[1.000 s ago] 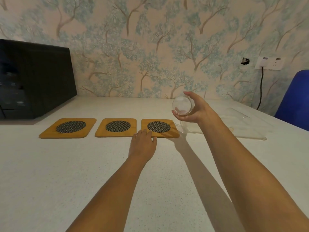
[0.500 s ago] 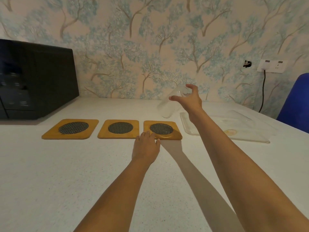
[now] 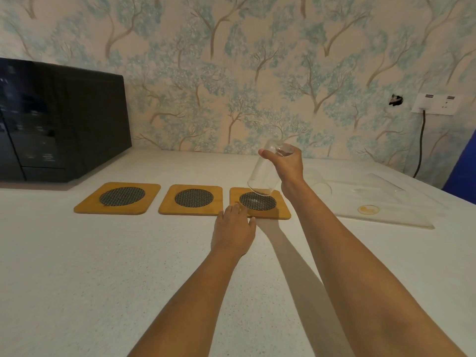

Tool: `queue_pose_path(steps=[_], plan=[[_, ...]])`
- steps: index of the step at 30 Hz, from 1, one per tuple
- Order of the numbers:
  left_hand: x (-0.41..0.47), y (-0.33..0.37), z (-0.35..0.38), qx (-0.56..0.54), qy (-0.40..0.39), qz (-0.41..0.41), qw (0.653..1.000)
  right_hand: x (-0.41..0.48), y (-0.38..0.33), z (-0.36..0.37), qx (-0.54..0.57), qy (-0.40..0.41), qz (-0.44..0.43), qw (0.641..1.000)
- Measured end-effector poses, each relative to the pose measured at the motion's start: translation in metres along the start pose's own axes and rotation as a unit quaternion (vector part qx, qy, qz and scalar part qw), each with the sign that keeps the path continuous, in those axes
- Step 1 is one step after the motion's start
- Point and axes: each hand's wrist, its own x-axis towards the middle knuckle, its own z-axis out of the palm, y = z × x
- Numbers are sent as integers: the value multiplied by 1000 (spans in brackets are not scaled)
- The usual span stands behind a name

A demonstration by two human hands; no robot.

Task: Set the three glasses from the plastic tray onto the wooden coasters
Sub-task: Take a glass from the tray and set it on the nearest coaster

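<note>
Head view: our right hand [image 3: 287,168] grips a clear glass [image 3: 265,173] by its upper end, long axis tilted, lower end just above the rightmost coaster [image 3: 280,212]. Our left hand [image 3: 233,231] lies flat and open, holding nothing, on the surface [image 3: 103,266], fingertips at that coaster's near edge.

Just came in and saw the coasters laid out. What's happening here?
A person is moving glasses from a clear plastic tray onto three wooden coasters. The right hand holds a clear glass, tilted, just above the rightmost coaster. The left hand rests flat at that coaster's near edge. The other two coasters are bare.
</note>
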Motion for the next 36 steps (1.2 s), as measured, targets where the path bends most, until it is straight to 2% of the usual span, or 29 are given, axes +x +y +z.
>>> queue_pose_path(steps=[3, 6, 9, 13, 18, 25, 36], plan=[[0, 0, 0, -1, 0, 1, 1000, 0, 2, 5, 21, -20, 23, 999], [0, 0, 0, -1, 0, 2, 1000, 2, -1, 7, 56, -72, 81, 993], [0, -1, 0, -1, 1, 2, 1000, 6, -5, 7, 43, -101, 118, 987], [1, 0, 0, 7, -4, -2, 1000, 9, -4, 10, -25, -101, 88, 991], [0, 1, -1, 6, -12, -6, 1000, 9, 6, 10, -139, -44, 19, 989], [0, 1, -2, 21, -28, -5, 999, 8, 12, 9, -149, -24, 6, 989], [0, 2, -3, 38, -63, -15, 997, 8, 21, 14, -179, -36, 6, 983]])
